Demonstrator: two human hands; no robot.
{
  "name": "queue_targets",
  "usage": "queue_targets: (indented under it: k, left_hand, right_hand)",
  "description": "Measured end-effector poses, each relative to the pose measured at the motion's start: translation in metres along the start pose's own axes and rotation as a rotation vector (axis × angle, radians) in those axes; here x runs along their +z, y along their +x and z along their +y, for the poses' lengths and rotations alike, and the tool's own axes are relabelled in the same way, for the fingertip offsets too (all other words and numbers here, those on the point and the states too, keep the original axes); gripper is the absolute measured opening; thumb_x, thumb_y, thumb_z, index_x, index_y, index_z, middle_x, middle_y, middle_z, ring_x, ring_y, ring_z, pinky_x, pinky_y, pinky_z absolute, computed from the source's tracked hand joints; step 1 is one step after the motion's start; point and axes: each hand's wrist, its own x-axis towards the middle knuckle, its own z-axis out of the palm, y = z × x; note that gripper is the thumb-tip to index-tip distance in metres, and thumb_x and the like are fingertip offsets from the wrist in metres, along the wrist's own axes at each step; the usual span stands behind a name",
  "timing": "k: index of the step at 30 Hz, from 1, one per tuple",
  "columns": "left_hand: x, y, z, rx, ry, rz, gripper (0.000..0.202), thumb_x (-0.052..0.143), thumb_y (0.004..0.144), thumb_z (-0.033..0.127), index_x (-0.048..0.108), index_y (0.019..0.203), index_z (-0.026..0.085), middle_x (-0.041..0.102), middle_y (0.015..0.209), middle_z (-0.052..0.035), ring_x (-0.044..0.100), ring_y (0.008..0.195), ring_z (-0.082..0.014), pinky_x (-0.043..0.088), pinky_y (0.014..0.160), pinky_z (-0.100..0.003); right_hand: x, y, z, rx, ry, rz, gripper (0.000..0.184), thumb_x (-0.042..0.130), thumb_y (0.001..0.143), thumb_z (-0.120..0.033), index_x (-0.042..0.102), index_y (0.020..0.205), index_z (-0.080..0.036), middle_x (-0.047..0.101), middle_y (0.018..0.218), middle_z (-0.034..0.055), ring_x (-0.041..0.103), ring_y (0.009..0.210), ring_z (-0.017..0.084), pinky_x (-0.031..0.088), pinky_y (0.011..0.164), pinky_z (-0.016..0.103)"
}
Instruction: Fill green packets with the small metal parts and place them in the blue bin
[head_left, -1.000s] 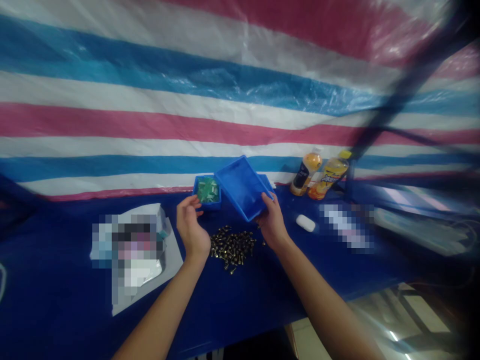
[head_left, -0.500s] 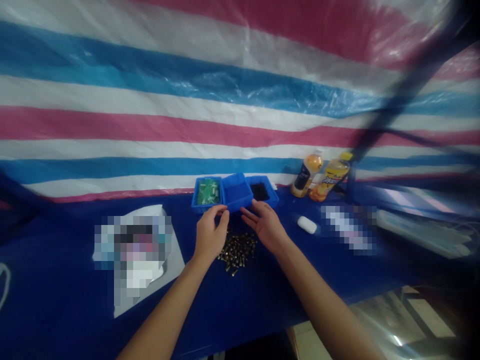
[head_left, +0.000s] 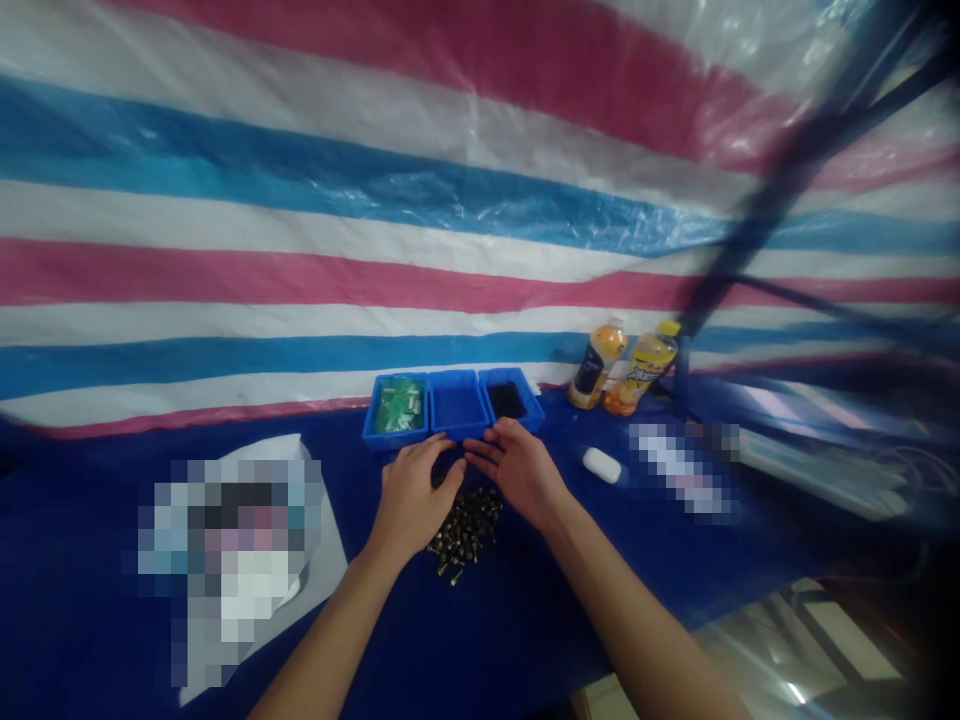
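Note:
Three blue plastic trays stand side by side on the table. The left tray holds green pieces, the middle tray shows only its blue floor, and the right tray holds something dark. My left hand lies just in front of the left and middle trays, fingers curled and holding nothing. My right hand is spread beside it, fingertips close to the middle tray's front rim, also holding nothing. Below both hands sits a loose pile of small dark metal screws, its top partly hidden by them.
Two plastic bottles of yellow-orange drink stand right of the trays, with a white bar in front. A pixelated packet on a white sheet lies left. The table has a blue cover; a striped tarp hangs behind.
The blue middle tray, tilted up in my right hand a second ago, now lies flat between the other two trays. Both hands have let go and rest in front of the row.

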Motion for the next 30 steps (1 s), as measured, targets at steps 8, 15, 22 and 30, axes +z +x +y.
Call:
queue_targets:
  k: [8, 15, 22, 30]
  left_hand:
    - [0.005, 0.001, -0.001, 0.003, 0.112, -0.036, 0.029, 0.054, 0.087, 0.044, 0.065, 0.108, 0.027, 0.069, 0.114, -0.009, 0.06, 0.109, -0.0323, 0.034, 0.097, -0.055]
    - [0.005, 0.001, 0.002, 0.004, 0.106, -0.06, 0.025, 0.055, 0.086, 0.042, 0.066, 0.105, 0.028, 0.072, 0.105, -0.0062, 0.062, 0.102, -0.0313, 0.035, 0.093, -0.053]
    - [0.011, -0.001, -0.001, 0.009, 0.157, -0.101, 0.026, 0.054, 0.088, 0.044, 0.065, 0.106, 0.029, 0.072, 0.103, -0.0057, 0.062, 0.101, -0.0311, 0.037, 0.091, -0.055]
    - [0.0, 0.001, -0.018, 0.183, 0.162, -0.272, 0.036, 0.054, 0.087, 0.049, 0.063, 0.115, 0.028, 0.068, 0.116, -0.0056, 0.061, 0.108, -0.0291, 0.045, 0.091, -0.046]
  right_hand:
    - [-0.035, 0.035, -0.009, -0.139, 0.008, 0.484, 0.034, 0.074, 0.071, -0.03, 0.041, 0.072, -0.022, 0.029, 0.045, -0.0142, 0.024, 0.033, 0.003, 0.02, 0.03, 0.015]
    - [-0.045, 0.05, -0.013, -0.153, -0.047, 0.572, 0.038, 0.081, 0.066, -0.029, 0.044, 0.067, -0.019, 0.038, 0.043, -0.0121, 0.032, 0.033, 0.003, 0.028, 0.028, 0.013]
    - [-0.04, 0.054, -0.011, -0.154, -0.077, 0.584, 0.037, 0.083, 0.06, -0.029, 0.049, 0.064, -0.018, 0.051, 0.047, -0.0059, 0.056, 0.043, 0.011, 0.055, 0.04, 0.023]
    - [-0.044, 0.059, -0.019, -0.252, -0.029, 0.683, 0.023, 0.069, 0.068, -0.021, 0.046, 0.062, -0.021, 0.047, 0.042, -0.0073, 0.057, 0.044, 0.012, 0.057, 0.046, 0.025]
